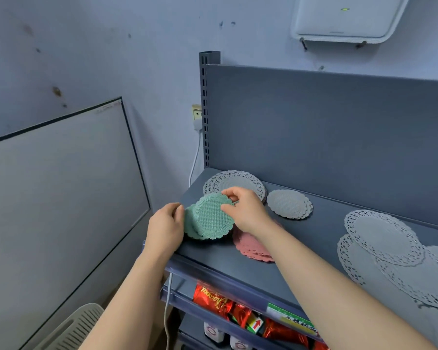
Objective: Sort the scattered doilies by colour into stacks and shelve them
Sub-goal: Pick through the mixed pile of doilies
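Pinching a round, scallop-edged green doily (213, 218) with my right hand (245, 210), I hold it atop the green stack (190, 226), whose edge my left hand (166, 223) grips with curled fingers.

Your right hand (245, 210) and wrist cover the upper part of the pink doilies (250, 245) and the front edge of the large white lace doily (234, 183) behind them. Your left hand (166, 226) hides the left rim of the green doilies (211, 218), so you cannot count that stack. The white doilies (390, 248) at the right run off the picture's edge. The shelf lip (225, 280) masks most of the red packets (213, 298) below, and the label (288, 315) there is too blurred to read.
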`<state>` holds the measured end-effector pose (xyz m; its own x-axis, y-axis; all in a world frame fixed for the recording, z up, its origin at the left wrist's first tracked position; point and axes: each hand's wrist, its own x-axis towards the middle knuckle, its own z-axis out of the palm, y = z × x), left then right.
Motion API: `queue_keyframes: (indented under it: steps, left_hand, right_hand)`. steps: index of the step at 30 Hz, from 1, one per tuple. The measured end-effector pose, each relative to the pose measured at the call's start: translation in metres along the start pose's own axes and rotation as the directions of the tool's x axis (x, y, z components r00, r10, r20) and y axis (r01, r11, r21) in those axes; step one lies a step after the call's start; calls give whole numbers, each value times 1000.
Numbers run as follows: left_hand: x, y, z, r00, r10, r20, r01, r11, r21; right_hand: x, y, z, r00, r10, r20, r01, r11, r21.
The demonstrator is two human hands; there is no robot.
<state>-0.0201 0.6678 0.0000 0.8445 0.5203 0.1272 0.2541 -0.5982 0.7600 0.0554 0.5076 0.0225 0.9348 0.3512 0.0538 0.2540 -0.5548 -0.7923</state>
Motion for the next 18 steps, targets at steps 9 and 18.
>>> queue_keyframes:
  steps: [9, 18]
  left_hand:
    - [-13, 1, -1, 995, 67, 80, -77, 989, 125]
    - [-66, 60, 49, 872, 482, 83, -488, 841, 233]
  right_hand:
    - [2, -5, 19, 995, -74, 63, 89, 952, -294]
    - [-85, 38, -65, 983, -101, -152, 36, 925, -379]
